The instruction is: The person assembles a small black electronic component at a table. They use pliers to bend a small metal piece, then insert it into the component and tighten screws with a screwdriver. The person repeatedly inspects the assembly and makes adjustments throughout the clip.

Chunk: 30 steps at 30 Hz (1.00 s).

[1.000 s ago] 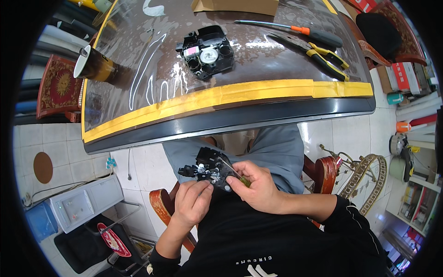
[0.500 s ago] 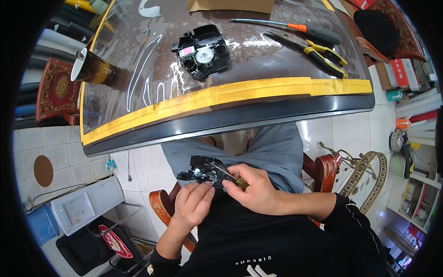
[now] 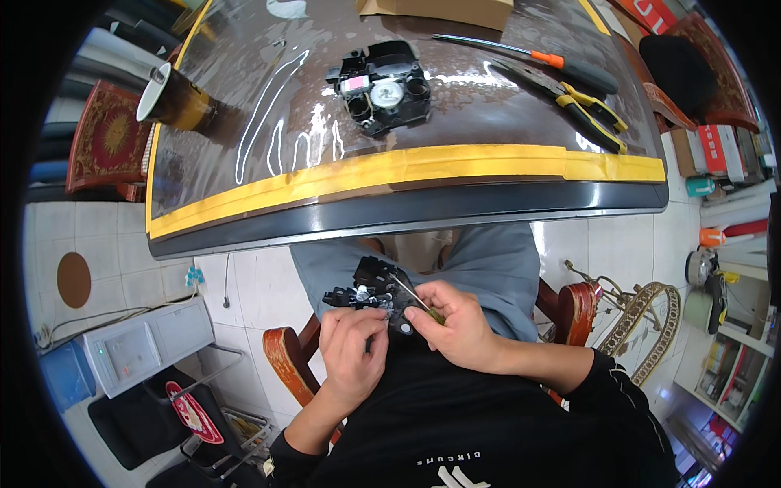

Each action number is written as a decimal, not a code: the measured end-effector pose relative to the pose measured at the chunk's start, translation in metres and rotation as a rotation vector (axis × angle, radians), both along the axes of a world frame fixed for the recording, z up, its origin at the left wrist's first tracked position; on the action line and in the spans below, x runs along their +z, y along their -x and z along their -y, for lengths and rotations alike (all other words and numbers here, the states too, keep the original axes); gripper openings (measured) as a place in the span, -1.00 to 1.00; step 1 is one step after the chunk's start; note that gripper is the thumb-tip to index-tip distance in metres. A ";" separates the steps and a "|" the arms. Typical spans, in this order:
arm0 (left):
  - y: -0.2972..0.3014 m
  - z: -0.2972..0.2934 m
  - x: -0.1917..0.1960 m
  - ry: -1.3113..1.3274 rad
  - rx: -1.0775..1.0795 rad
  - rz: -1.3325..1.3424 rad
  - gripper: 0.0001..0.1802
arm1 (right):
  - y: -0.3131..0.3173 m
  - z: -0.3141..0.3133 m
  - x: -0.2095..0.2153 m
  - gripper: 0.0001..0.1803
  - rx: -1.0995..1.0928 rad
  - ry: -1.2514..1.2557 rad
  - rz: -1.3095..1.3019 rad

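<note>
A black plastic mechanism part (image 3: 378, 281) with small white pieces is held over my lap. My left hand (image 3: 355, 346) is closed at its near left edge, fingers curled and thumb pressed in; the fingertips are partly hidden. My right hand (image 3: 462, 329) grips a small screwdriver (image 3: 403, 285) with a yellow-green handle, its thin metal shaft lying across the part toward the far left. The same hand's thumb rests close to the part's right side. On the table beyond sits a second black plastic housing (image 3: 386, 91) with a white gear and a pink label.
Ahead is a brown table (image 3: 464, 122) with yellow tape along its edge. It bears a paper cup (image 3: 175, 102), a long screwdriver (image 3: 582, 71) with an orange-and-black handle, yellow-black pliers (image 3: 582, 110) and a cardboard box (image 3: 443, 11). Wooden armrests (image 3: 573, 313) flank my lap.
The black part and both hands have shifted slightly up and right in view. My left fingers have curled more and drawn back a little. The table appears shifted right with the view.
</note>
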<state>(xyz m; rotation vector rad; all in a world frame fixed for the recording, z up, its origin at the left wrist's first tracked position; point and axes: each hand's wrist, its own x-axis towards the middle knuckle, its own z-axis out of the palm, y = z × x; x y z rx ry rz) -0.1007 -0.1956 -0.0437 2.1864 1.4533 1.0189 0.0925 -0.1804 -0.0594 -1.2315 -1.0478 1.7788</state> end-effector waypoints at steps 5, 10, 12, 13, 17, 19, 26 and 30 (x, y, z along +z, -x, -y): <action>-0.003 -0.002 0.000 -0.042 0.038 0.022 -0.59 | 0.002 0.002 -0.004 -0.80 -0.014 -0.055 0.020; -0.007 -0.002 -0.001 -0.019 0.078 0.054 -0.58 | -0.001 0.002 -0.002 -0.82 -0.021 0.026 -0.022; -0.009 -0.005 -0.002 -0.033 0.084 0.065 -0.58 | -0.004 0.000 -0.002 -0.82 -0.018 0.072 -0.042; -0.009 -0.006 -0.003 -0.030 0.086 0.077 -0.59 | -0.005 0.000 -0.003 -0.83 -0.018 0.088 -0.050; -0.010 -0.008 -0.005 0.051 0.066 0.085 -0.59 | -0.008 -0.001 -0.007 -0.82 -0.027 0.108 -0.069; -0.010 -0.008 -0.006 0.069 0.053 0.092 -0.59 | -0.011 0.000 -0.007 -0.82 -0.023 0.120 -0.042; -0.014 -0.007 -0.015 0.141 0.024 0.166 -0.66 | -0.018 0.000 -0.007 -0.83 -0.012 0.156 -0.029; -0.015 -0.007 -0.020 0.233 0.020 0.217 -0.65 | -0.026 0.000 -0.006 -0.82 -0.010 0.204 -0.037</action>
